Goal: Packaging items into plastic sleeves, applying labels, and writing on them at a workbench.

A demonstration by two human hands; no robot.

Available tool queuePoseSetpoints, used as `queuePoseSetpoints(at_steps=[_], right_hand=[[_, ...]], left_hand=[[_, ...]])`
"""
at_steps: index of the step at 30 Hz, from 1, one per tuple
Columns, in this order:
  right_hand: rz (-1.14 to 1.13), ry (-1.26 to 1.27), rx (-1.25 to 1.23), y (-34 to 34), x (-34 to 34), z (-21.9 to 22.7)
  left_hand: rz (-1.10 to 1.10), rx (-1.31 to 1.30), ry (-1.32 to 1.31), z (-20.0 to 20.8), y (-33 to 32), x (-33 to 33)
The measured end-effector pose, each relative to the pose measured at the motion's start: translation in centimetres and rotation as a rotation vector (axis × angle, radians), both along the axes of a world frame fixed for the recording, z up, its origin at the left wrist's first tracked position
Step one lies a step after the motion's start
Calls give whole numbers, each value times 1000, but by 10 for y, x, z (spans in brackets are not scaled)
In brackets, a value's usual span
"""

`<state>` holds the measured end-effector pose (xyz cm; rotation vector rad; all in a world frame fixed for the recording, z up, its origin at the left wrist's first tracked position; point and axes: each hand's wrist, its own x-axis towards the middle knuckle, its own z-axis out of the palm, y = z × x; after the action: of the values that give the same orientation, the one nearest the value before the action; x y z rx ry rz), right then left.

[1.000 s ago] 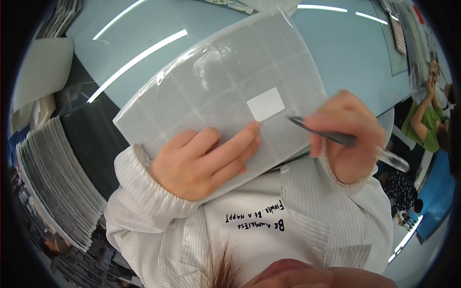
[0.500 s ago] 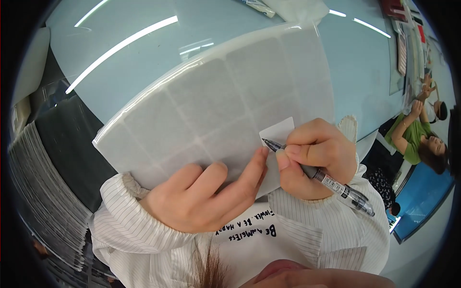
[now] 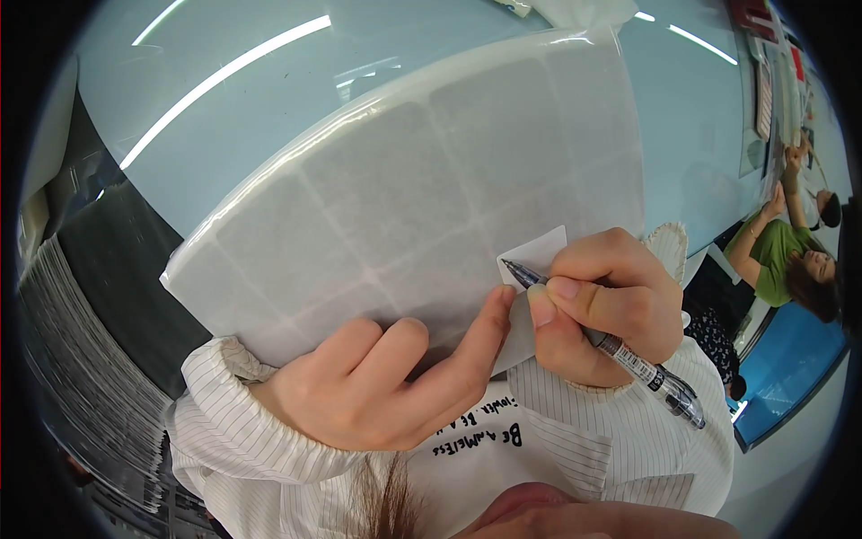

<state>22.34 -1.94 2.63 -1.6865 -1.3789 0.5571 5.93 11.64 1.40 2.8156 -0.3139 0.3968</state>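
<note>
A stack of pale grey sheets [image 3: 359, 198], divided into squares and wrapped in clear plastic, lies before me. On its right part is a small white card [image 3: 539, 247]. My right hand [image 3: 620, 305] is closed around a pen [image 3: 642, 368] with a clear barrel and dark grip, its tip at the card's left edge. Fingers apart, my left hand [image 3: 386, 382] rests on the near edge of the stack. Its index fingertip presses beside the card's lower left corner, while its thumb is hidden. My right palm covers part of the card.
Under the stack is a glossy light blue tabletop [image 3: 422, 54] with light reflections. A crumpled white bag [image 3: 588, 13] touches the far edge. At left, a pile of thin sheets [image 3: 85, 359] stands beside a dark surface. A person in green [image 3: 772, 260] sits at the right.
The whole view has shifted slightly, with the stack and both hands appearing a little further right. Both hands keep their poses, and the pen tip stays by the card's left edge.
</note>
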Motion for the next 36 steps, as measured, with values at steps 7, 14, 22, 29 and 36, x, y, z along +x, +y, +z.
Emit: queuePoseSetpoints(at_steps=[7, 14, 22, 29, 36], right_hand=[[-43, 54, 23, 3, -1, 2], [-96, 110, 46, 0, -1, -1], [-30, 46, -40, -2, 2, 2], [-20, 65, -45, -1, 2, 2], [-68, 95, 9, 1, 3, 5]], left_hand=[[-3, -7, 1, -1, 0, 1], [44, -27, 41, 0, -3, 0], [38, -37, 55, 1, -3, -1], [22, -30, 79, 2, -2, -3], [27, -42, 63, 2, -2, 0]])
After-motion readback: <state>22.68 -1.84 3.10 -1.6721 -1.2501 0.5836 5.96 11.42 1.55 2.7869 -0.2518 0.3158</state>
